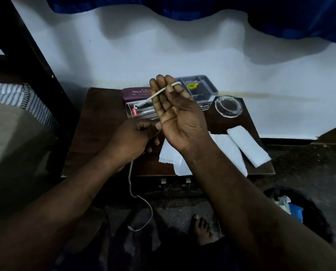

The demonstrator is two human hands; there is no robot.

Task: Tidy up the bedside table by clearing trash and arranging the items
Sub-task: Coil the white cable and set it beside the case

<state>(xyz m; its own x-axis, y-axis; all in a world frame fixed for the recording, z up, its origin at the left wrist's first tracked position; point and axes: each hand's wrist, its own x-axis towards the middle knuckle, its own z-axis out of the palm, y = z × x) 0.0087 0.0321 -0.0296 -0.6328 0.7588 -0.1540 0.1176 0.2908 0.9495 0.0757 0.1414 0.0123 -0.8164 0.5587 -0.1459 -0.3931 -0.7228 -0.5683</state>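
A white charging cable [157,93] runs across the palm of my right hand [175,114], which is raised palm up over the dark wooden bedside table [96,122]; the thumb pins the cable against the straight fingers. My left hand [132,139] grips the same cable lower down, and the loose end [141,208] dangles toward the floor. White paper pieces [247,145] lie on the table's front right. A clear glass tumbler [137,112] lies on its side behind my hands.
A purple spectacle case [135,93], a grey plastic box [200,85] and a glass ashtray [228,106] stand along the wall. A dark bin [300,210] with trash sits on the floor at the right. A bed [10,114] borders the left.
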